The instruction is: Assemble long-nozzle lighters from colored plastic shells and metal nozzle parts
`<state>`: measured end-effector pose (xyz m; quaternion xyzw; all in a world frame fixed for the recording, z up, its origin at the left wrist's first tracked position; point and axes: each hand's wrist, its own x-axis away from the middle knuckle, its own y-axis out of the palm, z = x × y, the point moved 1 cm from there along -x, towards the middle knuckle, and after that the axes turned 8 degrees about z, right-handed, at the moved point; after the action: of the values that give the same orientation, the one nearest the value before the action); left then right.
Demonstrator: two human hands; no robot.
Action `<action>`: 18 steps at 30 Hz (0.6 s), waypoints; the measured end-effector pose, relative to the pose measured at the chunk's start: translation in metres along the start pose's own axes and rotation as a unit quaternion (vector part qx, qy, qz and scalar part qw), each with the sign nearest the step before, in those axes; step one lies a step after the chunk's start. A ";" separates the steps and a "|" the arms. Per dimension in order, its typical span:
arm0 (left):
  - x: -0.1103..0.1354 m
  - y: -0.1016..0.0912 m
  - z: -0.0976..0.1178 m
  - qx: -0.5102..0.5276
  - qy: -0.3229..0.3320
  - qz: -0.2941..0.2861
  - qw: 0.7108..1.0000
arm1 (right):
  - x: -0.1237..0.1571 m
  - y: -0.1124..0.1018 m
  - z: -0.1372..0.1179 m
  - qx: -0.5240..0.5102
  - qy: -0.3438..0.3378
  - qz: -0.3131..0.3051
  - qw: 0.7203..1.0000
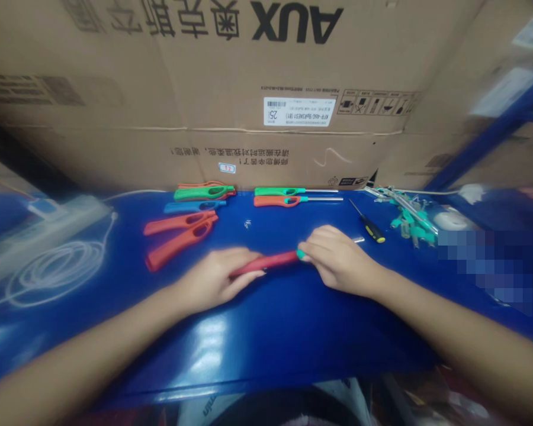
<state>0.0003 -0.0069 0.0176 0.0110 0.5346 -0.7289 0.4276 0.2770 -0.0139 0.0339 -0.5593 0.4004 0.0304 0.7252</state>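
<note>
As the head view shows, the red lighter body spans the gap between the hands over the counter, its long axis running left to right and slanting slightly away. The left hand is wrapped round one end; the right hand is curled by the teal collar, a metal tube showing beyond it.

White glare's pooling on blue tbl nr front; pic edges are blurring/stretching; mosaic's hiding pt of R side.
</note>
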 end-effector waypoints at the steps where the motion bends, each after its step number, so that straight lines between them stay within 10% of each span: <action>1: 0.001 0.000 0.001 -0.014 0.014 -0.003 1.000 | 0.000 0.000 -0.001 -0.007 0.008 -0.009 1.000; 18: -0.012 -0.002 0.005 -0.160 -0.060 -0.070 0.983 | -0.002 0.000 0.015 0.001 0.149 -0.165 0.975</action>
<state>0.0083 -0.0032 0.0271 -0.1389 0.6168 -0.6615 0.4034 0.2839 -0.0011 0.0361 -0.6157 0.4059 -0.1739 0.6526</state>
